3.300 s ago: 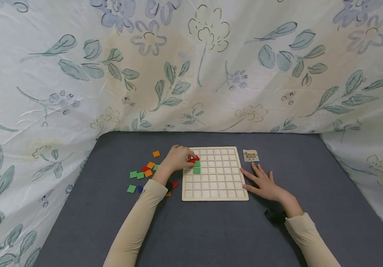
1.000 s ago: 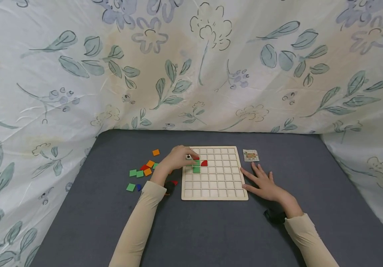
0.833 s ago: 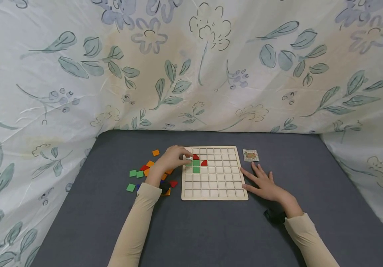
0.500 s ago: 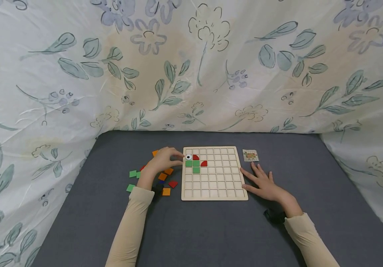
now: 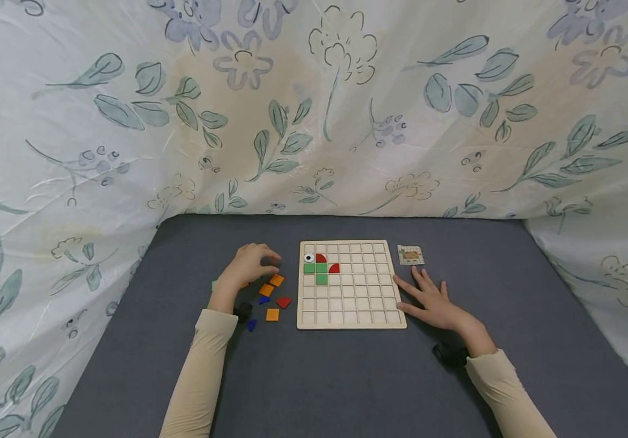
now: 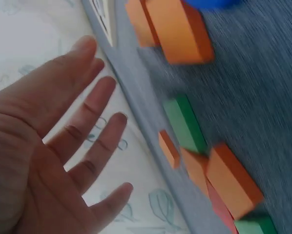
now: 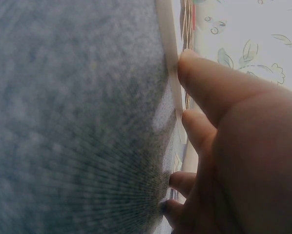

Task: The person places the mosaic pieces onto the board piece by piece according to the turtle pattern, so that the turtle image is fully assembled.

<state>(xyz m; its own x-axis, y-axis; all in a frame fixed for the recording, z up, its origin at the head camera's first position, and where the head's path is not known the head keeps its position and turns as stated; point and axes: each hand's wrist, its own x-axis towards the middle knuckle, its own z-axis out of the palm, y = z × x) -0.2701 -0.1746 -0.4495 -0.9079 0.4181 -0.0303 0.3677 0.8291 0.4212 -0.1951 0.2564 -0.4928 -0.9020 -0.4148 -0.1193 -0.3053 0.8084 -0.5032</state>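
My left hand (image 5: 249,265) hovers over the loose tiles left of the board, its fingers (image 6: 94,109) spread and holding nothing. Beneath and beside it lie orange tiles (image 5: 272,315), a red tile (image 5: 283,302) and blue pieces (image 5: 264,300); others are hidden under the hand. The wooden grid board (image 5: 365,292) carries an eye tile (image 5: 309,258) at its upper left. Green tiles (image 5: 321,278) and two red curved tiles (image 5: 334,268) sit around that one. With fingers spread, my right hand (image 5: 435,298) touches the board's right edge with its thumb and index fingertip.
A small picture card (image 5: 411,255) lies right of the board, just beyond the right hand's fingertips. Dark grey cloth (image 5: 346,377) covers the table. A flowered curtain (image 5: 314,121) hangs behind and along the sides.
One red curved tile and the eye tile now sit on the board. My left hand has let go and moved left over the loose tiles. My right hand has stayed in place.
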